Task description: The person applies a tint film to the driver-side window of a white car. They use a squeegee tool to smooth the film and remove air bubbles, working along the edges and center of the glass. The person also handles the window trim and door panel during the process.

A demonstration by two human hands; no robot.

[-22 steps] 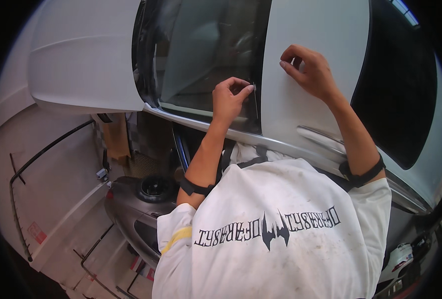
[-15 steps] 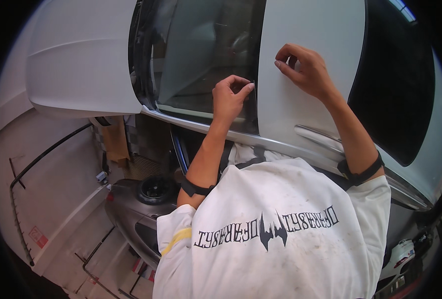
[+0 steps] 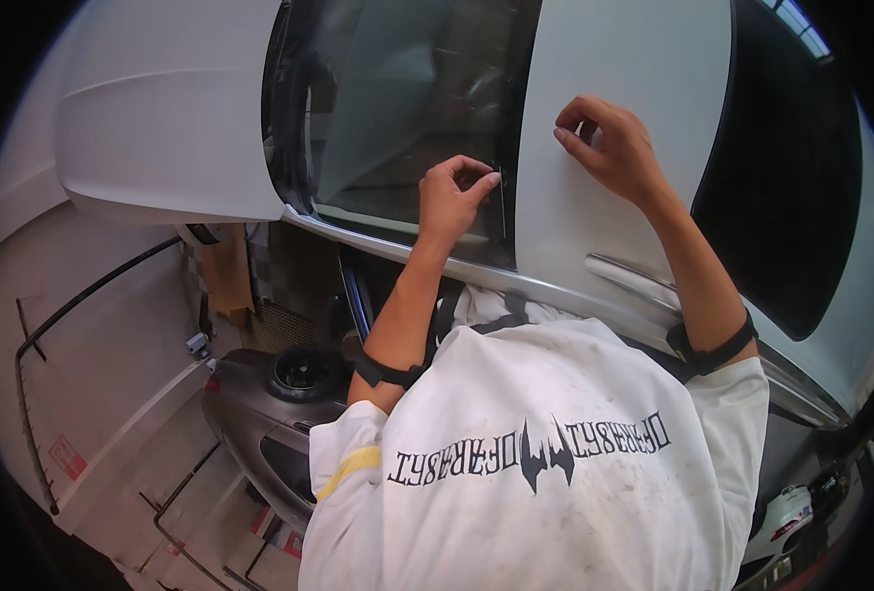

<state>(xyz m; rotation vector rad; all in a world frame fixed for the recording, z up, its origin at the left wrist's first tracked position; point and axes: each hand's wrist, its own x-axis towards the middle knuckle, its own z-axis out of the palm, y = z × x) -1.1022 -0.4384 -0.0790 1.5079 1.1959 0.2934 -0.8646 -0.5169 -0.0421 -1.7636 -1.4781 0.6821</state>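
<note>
White bodywork is spreading out in front of you: the car's roof is lying between the dark windshield on its left and a dark glass panel on its right, while the smooth hood is filling the upper left. Your left hand is reaching over the windshield and closing thumb and forefinger tightly on a thin strip, which is running from your fingertips toward you along the glass, just beside the roof's edge. Your right hand is curling above the roof, thumb and fingers bent into a small loop; you cannot tell from this view whether it is pinching anything or touching the paint. Nearer to you, a silver roof rail is running along the car's side below that hand. Black straps are circling both your arms near the elbows, and your white T-shirt is showing a dark print and smudges. At lower left, a dark grey vehicle is standing with a round black part on top.
</note>
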